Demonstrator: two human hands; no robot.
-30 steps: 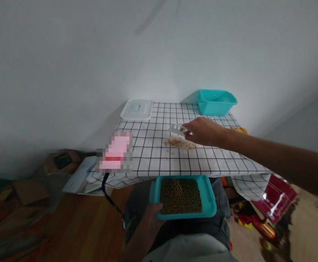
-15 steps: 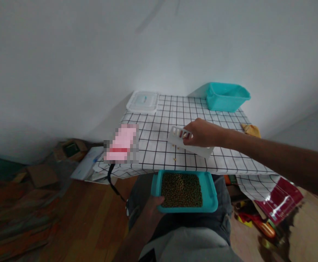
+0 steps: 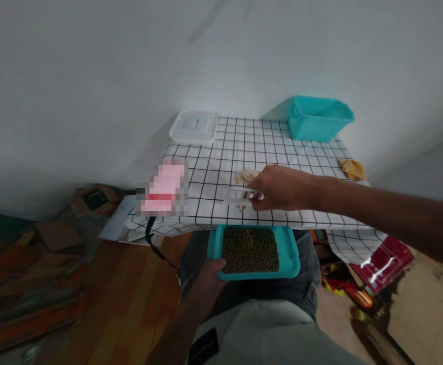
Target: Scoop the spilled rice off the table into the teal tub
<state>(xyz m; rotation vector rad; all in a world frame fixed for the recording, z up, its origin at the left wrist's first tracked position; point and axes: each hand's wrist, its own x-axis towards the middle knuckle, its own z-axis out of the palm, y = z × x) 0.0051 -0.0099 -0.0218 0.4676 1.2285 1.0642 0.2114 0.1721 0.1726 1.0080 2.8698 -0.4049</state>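
Observation:
My right hand (image 3: 272, 187) is closed on a white slotted plastic piece (image 3: 234, 194), low over the front of the checked tablecloth. Just beyond the piece lies a small heap of pale grains (image 3: 247, 176), partly covered by my hand. A few loose yellowish bits (image 3: 241, 208) lie nearer the table edge. Below that edge, over my lap, my left hand (image 3: 212, 276) grips the left corner of a turquoise tray (image 3: 290, 253), thumb on the rim. Small greenish-brown beans (image 3: 250, 251) fill most of this tray.
At the back right stands a turquoise bin (image 3: 318, 121), and at the back left a white lidded box (image 3: 194, 128). A blurred-out pink item (image 3: 164, 187) lies on the left. A yellow cloth (image 3: 353, 169) rests at the right edge. Cardboard boxes (image 3: 94, 200) crowd the floor.
My right hand has turned the white slotted piece from slanted to nearly level, and the pale heap behind it has come into sight. My left hand keeps hold of the tray. The view has shifted slightly.

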